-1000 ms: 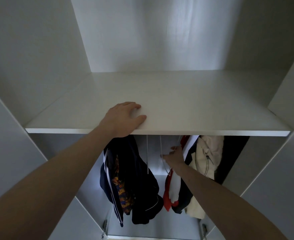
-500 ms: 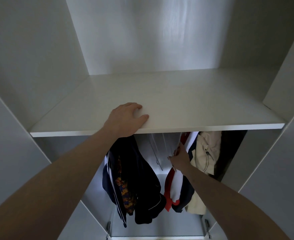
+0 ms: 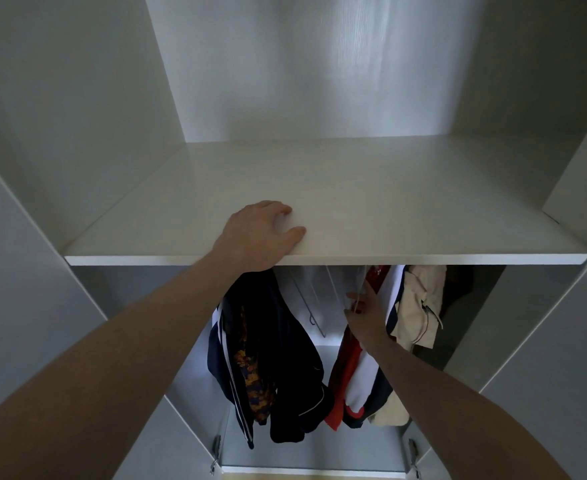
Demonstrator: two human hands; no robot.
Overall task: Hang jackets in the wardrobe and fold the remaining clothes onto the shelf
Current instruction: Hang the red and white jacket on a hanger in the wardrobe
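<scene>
Two metal door hinges (image 3: 217, 448) at the cabinet's bottom corners

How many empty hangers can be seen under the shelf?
2: one clear hanger hangs free between the dark jackets and the red-white jacket; the right hand touches another. Others may be hidden.

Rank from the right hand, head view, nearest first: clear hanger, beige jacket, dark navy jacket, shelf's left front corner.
1. clear hanger: at the right hand, at its fingers.
2. beige jacket: just right of the hand.
3. dark navy jacket: left, across the gap.
4. shelf's left front corner: far left, above.
</scene>
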